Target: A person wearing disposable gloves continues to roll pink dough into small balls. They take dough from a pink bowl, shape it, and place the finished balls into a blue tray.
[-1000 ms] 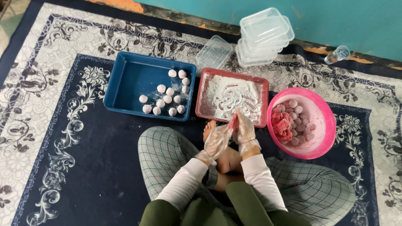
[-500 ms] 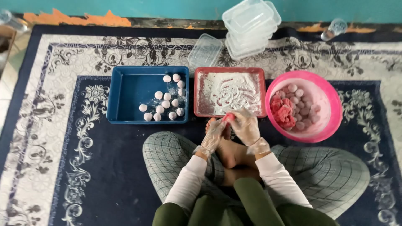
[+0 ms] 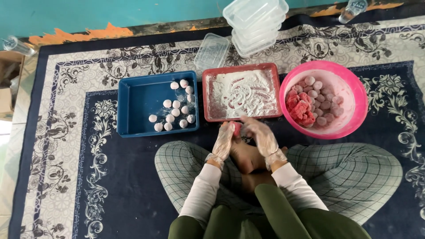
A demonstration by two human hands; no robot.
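My gloved left hand (image 3: 223, 141) and right hand (image 3: 261, 137) clasp a pink dough piece (image 3: 237, 129), floured red tray (image 3: 208, 95) at twelve o'clock.

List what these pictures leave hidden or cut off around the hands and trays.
- Head view: pink piece, mostly covered by left hand and right hand; shape unclear.
- Bottle, cut by the top edge.
- Bowl contents: too small to identify.
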